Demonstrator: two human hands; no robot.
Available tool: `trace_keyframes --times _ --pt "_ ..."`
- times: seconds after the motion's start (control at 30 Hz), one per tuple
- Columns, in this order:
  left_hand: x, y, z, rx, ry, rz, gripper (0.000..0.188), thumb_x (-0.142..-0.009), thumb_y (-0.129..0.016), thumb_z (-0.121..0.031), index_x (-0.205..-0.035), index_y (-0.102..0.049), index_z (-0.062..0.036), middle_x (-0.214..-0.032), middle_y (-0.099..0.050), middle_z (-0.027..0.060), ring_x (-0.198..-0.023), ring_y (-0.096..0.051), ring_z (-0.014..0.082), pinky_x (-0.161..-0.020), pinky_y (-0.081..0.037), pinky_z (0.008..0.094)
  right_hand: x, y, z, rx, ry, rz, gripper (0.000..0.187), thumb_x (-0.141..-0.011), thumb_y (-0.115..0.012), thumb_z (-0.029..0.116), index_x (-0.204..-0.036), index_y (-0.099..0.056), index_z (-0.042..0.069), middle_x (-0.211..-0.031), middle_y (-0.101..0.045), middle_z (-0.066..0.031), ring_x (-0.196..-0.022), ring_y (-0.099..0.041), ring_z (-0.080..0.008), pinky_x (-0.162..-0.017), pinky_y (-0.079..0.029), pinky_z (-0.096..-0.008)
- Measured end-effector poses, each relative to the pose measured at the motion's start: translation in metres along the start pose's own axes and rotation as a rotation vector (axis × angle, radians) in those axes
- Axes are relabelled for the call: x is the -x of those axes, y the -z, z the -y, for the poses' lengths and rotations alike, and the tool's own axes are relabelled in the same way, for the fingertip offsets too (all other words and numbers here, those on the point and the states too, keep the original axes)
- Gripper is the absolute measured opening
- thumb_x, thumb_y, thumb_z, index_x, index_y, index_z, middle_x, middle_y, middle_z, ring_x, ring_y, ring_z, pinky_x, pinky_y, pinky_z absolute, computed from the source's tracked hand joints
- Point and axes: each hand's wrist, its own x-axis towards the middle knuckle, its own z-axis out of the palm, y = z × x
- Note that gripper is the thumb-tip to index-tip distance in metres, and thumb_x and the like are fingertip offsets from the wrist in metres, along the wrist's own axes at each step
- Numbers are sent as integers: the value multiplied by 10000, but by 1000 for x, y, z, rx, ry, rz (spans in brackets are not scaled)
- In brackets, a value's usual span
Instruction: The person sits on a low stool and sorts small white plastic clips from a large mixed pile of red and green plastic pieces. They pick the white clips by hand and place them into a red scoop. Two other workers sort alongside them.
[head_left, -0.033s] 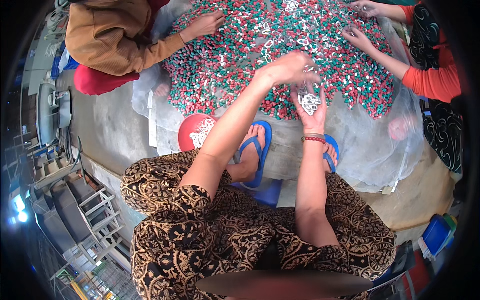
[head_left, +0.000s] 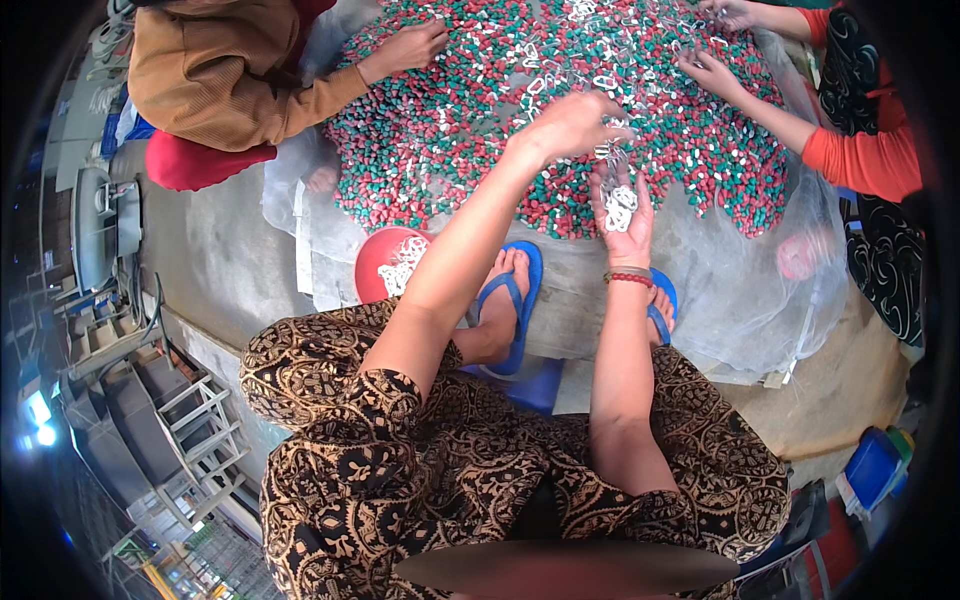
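Observation:
My right hand, with a red beaded bracelet at the wrist, lies palm up and cups several white oval loops. Just above its fingertips, my left hand has thumb and fingers bent together around a white loop. Both hands are over the near edge of a wide pile of small red, green and white pieces. More white loops lie scattered on that pile. Below my left forearm stands a red bowl with white loops in it.
A co-worker's hand reaches onto the pile from the left. Another person's two hands work at the right side. Translucent sheeting spreads under the pile. My feet, in blue sandals, are at its near edge.
My left hand has shifted slightly left, and a white loop now shows at its fingertips. The right-hand co-worker's near hand has moved a little to the left.

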Motion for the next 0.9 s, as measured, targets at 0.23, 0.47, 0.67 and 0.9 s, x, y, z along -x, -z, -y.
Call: trace_keyframes --times 0.23,0.47,0.67,0.9 --pt "3 -66 101 -205 466 -64 244 -801 -623 -155 -1006 -621 -23 -968 -617 192 -954 -589 361 -826 -467 421 21 8 32 75 84 -160 290 -914 -513 136 -1196 -485 75 -849 -525 -67 -618 -444 -147 -335 -312 -183" --pt "6 -79 110 -168 450 -190 163 -778 -539 -50 -929 -574 0 -979 -546 274 -923 -560 424 -787 -468 461 30 22 45 -233 85 -71 324 -890 -478 61 -1212 -511 75 -859 -524 -71 -618 -419 -125 -323 -289 -173" --pt "-5 -97 103 -228 233 110 232 -786 -568 -106 -995 -612 -16 -938 -550 282 -1015 -511 431 -873 -439 459 21 18 32 -454 121 -196 270 -889 -484 91 -1149 -554 78 -928 -560 -104 -779 -517 -211 -598 -502 -278" --pt "-5 -113 100 -194 280 -20 175 -742 -557 -36 -890 -592 50 -913 -562 277 -872 -585 417 -775 -488 483 19 11 17 -173 174 -252 242 -923 -460 162 -1122 -585 104 -1082 -595 -127 -1023 -541 -325 -993 -340 -567"
